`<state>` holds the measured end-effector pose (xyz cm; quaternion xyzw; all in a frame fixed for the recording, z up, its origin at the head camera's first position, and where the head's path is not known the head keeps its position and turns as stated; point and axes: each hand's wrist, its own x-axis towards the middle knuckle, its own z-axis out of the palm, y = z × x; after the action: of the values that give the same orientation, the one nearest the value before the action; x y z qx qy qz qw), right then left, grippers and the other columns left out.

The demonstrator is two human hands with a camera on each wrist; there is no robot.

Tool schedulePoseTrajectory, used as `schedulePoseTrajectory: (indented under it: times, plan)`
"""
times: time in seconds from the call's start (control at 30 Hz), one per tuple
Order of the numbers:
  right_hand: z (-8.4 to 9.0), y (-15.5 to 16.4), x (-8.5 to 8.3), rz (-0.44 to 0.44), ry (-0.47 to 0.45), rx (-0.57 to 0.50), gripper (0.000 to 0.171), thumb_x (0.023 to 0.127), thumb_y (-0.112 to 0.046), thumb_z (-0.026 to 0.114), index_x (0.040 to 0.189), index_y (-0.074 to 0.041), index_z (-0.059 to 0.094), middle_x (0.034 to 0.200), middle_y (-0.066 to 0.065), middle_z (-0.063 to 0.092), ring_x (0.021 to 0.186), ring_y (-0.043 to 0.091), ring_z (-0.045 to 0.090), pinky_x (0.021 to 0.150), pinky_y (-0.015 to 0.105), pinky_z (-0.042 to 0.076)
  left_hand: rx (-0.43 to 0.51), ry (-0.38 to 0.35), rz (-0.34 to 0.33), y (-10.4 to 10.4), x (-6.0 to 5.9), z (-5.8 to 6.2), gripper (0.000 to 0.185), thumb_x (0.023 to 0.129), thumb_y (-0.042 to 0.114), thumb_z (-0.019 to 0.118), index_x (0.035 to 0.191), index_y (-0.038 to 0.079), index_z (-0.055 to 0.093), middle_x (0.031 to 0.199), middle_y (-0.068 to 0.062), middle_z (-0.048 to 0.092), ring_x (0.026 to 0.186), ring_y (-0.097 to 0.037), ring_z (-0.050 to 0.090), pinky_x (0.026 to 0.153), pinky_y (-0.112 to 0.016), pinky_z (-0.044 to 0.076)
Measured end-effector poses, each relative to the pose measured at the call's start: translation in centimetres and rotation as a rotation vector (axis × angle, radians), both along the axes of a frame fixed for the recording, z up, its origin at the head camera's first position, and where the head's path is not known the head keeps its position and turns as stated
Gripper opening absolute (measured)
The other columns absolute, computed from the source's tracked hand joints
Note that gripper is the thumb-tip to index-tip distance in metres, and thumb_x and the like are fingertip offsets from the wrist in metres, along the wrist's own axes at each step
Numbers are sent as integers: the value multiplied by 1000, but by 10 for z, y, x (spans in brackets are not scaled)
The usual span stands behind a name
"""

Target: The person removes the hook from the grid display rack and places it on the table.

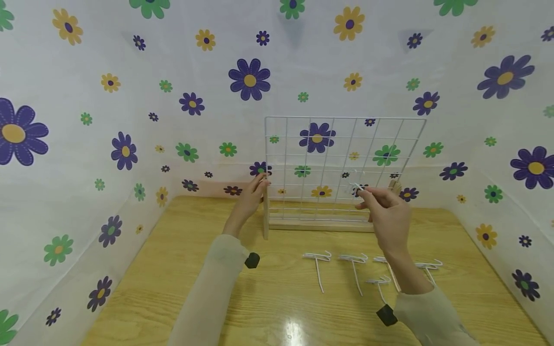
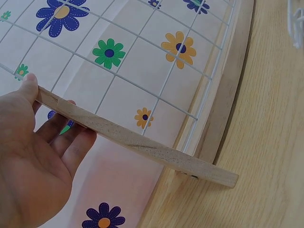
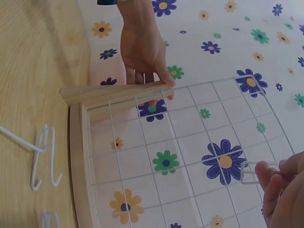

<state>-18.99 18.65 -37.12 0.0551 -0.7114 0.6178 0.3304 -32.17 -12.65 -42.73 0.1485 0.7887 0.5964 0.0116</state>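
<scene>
- L hand [image 1: 250, 199] gripped post [image 2: 137, 142] at grid's [image 1: 342, 163] 9 o'clock edge.
- R hand [image 1: 387, 211] pinched hook [image 3: 249, 172] against grid, approx 4 o'clock.
- Spare hooks [image 1: 318, 262] lay on table [image 1: 173, 269].

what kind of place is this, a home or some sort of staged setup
Likely a staged tabletop booth, not a lived-in room: flower-print sheeting walls in a wooden table, which holds only a wire grid panel and white hooks.

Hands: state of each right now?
Left hand: grips the wooden side post of the white wire grid panel.
Right hand: pinches a white wire hook.
</scene>
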Motion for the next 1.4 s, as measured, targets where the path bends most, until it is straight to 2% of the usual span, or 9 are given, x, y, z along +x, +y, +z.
schedulePoseTrajectory:
  times: [0.3,0.57,0.83,0.97,1.17,1.4]
  plan:
    - [-9,11,17,-15,-96,-21,18,97,-11,75,101,7,75,76,-1,76,55,15,66,41,17,43,16,-4,-1,0,-1,-3,55,114,38,37,165,19,29,157,-15,46,148,-35,37,116,-51,41]
    - [-22,17,35,-1,-180,10,21,98,-13,74,106,7,75,77,7,77,49,12,57,44,18,44,12,-2,3,0,-2,-3,54,114,37,37,164,19,30,157,-14,46,148,-35,38,115,-51,42]
    - [-39,24,51,8,-272,30,22,98,-12,74,109,7,75,75,6,76,47,14,52,36,20,36,19,3,-13,-1,-3,-3,55,114,39,37,164,18,30,157,-16,45,148,-36,37,115,-52,42]
    - [-44,27,57,15,-299,14,24,98,-13,74,110,7,74,77,4,77,48,14,55,39,19,40,18,1,-8,-1,-3,-3,55,114,39,37,164,19,30,157,-16,46,147,-36,38,115,-52,42]
    - [-54,29,65,23,-350,73,25,101,-16,70,112,6,73,82,-4,78,52,13,57,48,20,50,14,-1,3,-2,-2,-2,56,113,40,38,165,20,30,158,-15,45,148,-36,37,116,-52,42]
    - [-68,27,71,36,-391,55,24,101,-14,71,110,8,72,81,-1,77,54,12,60,48,20,49,10,6,-5,-1,-2,-3,57,113,42,40,164,19,31,158,-16,45,148,-38,37,115,-53,43]
